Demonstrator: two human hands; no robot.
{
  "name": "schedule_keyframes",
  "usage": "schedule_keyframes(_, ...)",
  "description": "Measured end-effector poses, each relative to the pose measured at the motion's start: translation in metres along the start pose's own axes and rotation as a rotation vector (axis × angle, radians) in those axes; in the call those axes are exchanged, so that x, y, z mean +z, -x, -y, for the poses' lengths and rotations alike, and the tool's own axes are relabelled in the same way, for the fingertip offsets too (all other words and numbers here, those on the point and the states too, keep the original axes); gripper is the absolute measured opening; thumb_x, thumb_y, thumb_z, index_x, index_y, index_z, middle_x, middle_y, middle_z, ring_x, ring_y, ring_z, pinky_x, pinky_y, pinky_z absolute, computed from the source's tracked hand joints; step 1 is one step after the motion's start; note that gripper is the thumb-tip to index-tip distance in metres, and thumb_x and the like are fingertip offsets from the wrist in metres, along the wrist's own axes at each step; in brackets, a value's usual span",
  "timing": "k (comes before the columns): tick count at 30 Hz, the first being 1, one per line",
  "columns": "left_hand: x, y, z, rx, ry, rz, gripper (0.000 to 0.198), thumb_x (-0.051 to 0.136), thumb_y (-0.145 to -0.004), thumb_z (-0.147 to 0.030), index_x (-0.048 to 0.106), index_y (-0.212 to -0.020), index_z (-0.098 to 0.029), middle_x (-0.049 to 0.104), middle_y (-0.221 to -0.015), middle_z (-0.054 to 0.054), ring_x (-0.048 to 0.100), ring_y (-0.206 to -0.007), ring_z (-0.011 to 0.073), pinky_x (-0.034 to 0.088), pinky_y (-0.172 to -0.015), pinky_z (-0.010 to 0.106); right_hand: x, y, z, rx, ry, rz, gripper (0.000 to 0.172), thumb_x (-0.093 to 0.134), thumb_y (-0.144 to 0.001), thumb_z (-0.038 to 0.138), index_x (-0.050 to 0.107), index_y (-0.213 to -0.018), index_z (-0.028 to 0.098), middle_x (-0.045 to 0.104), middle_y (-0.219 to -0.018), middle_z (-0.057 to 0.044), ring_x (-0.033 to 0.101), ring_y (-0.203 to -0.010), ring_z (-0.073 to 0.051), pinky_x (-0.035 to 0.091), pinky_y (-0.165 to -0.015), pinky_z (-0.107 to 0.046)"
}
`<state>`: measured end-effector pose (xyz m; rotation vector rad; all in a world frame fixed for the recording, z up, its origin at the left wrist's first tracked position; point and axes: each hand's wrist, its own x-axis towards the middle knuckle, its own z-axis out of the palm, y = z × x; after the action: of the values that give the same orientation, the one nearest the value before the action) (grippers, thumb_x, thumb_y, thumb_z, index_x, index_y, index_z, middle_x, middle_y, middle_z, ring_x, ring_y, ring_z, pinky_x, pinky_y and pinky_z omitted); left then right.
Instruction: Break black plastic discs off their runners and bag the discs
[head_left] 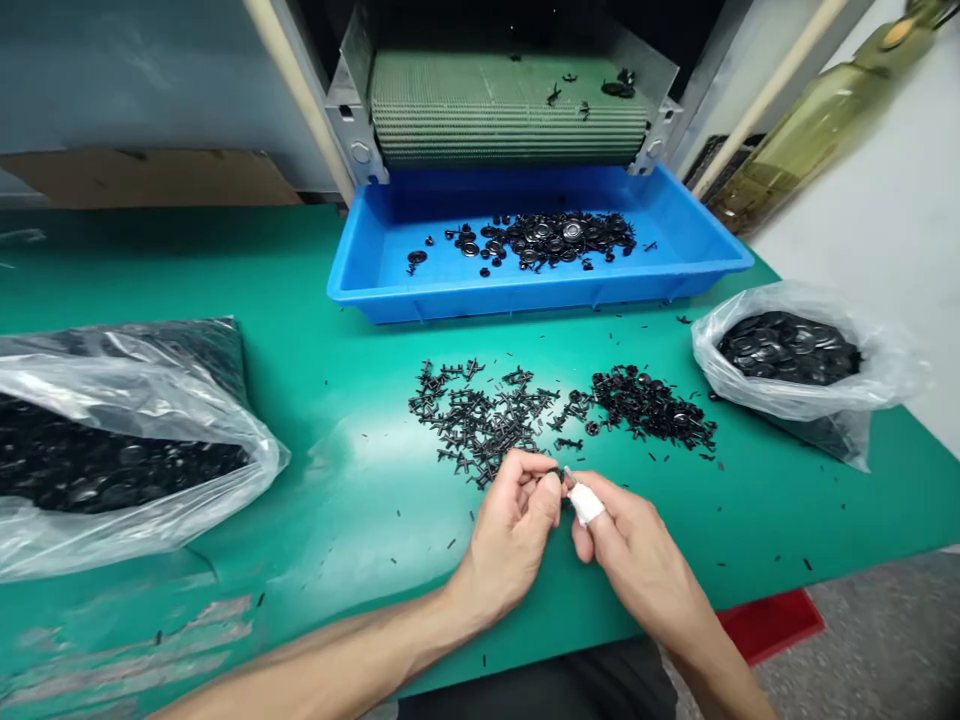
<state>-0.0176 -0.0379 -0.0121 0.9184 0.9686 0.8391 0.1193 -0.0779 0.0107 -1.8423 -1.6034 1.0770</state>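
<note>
My left hand (520,520) is closed in a pinch on a small black plastic part (556,474), mostly hidden by the fingers. Against it comes my right hand (626,540), whose thumb wears a white wrap (586,503). Its fingers are closed around a small thing that I cannot make out, and the fingertips of both hands nearly meet. Just beyond them lies a pile of black branched plastic pieces (487,420). To the right of that is a heap of small black parts (652,408).
A blue tray (540,296) holding black discs and bits stands under a green conveyor belt (510,110). Open clear plastic bags of black parts lie at left (255,455) and right (885,385). A red bin (780,625) sits below the table's right edge.
</note>
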Motion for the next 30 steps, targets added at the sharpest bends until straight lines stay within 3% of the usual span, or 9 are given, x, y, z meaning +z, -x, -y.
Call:
schedule_keyframes(3,-0.001,0.001,-0.001,0.021,-0.001,0.033,0.024,0.054,-0.091,-0.042,0.05,-0.097,-0.018,0.055,-0.079,0.0,0.046,-0.062,0.0104,0.036,-0.057,0.025,-0.01,-0.002,-0.002,0.033,-0.025,-0.07,0.034,0.033,-0.091,0.022,0.061,-0.109,0.017,0.061,-0.061,0.002,0.052,-0.047,-0.013,0.039,-0.048,-0.023)
schedule_keyframes(5,-0.001,0.004,-0.002,0.026,-0.037,0.132,0.02,0.049,-0.093,-0.037,0.049,-0.099,-0.018,0.055,-0.078,0.0,0.046,-0.061,0.0106,0.035,-0.056,0.025,-0.018,-0.004,0.0,-0.031,0.076,-0.178,0.032,0.036,-0.09,0.021,0.063,-0.108,0.018,0.067,-0.075,-0.001,0.059,-0.06,-0.015,0.044,-0.056,-0.025)
schedule_keyframes(7,-0.001,0.008,-0.002,0.053,-0.155,0.273,0.011,0.045,-0.093,-0.029,0.048,-0.096,-0.019,0.05,-0.071,-0.003,0.041,-0.059,0.0106,0.032,-0.055,0.025,-0.025,-0.01,0.009,-0.159,0.166,-0.207,0.03,0.039,-0.09,0.019,0.064,-0.106,0.02,0.067,-0.09,-0.004,0.062,-0.077,-0.016,0.046,-0.066,-0.026)
schedule_keyframes(9,-0.001,0.011,-0.002,0.109,-0.335,0.378,0.004,0.043,-0.091,-0.021,0.046,-0.089,-0.02,0.042,-0.065,-0.006,0.034,-0.055,0.0105,0.027,-0.052,0.026,-0.029,-0.021,0.023,-0.28,0.257,-0.108,0.029,0.041,-0.092,0.017,0.065,-0.105,0.022,0.064,-0.096,-0.004,0.06,-0.08,-0.015,0.045,-0.07,-0.026)
schedule_keyframes(12,-0.002,0.011,-0.001,0.224,-0.558,0.437,0.012,0.043,-0.087,-0.014,0.046,-0.077,-0.02,0.038,-0.063,-0.005,0.031,-0.055,0.0112,0.025,-0.053,0.029,-0.024,-0.044,0.047,-0.398,0.468,0.099,0.027,0.043,-0.093,0.014,0.067,-0.101,0.024,0.06,-0.089,-0.002,0.056,-0.072,-0.013,0.04,-0.065,-0.025)
schedule_keyframes(19,-0.004,0.003,-0.002,0.44,-0.518,0.612,0.024,0.04,-0.08,-0.004,0.054,-0.07,-0.02,0.052,-0.066,0.001,0.045,-0.062,0.015,0.038,-0.06,0.028,0.002,-0.086,0.071,-0.413,0.888,0.187,0.023,0.045,-0.092,0.014,0.065,-0.082,0.017,0.06,-0.077,-0.004,0.049,-0.058,-0.012,0.018,-0.051,-0.029)
schedule_keyframes(26,-0.004,-0.001,-0.004,0.281,-0.39,0.535,0.017,0.048,-0.082,-0.01,0.062,-0.077,-0.017,0.061,-0.073,0.002,0.053,-0.066,0.016,0.044,-0.063,0.028,0.0,-0.082,0.073,-0.411,0.948,0.262,0.019,0.047,-0.09,0.012,0.065,-0.083,0.016,0.06,-0.081,-0.005,0.051,-0.059,-0.012,0.02,-0.051,-0.029)
schedule_keyframes(30,-0.004,0.0,-0.008,0.182,-0.33,0.573,0.02,0.046,-0.084,-0.012,0.055,-0.067,-0.018,0.056,-0.064,0.001,0.054,-0.063,0.0155,0.044,-0.063,0.028,0.003,-0.079,0.074,-0.413,1.017,0.27,0.021,0.045,-0.087,0.007,0.063,-0.084,0.016,0.058,-0.086,-0.005,0.049,-0.056,-0.011,0.018,-0.049,-0.029)
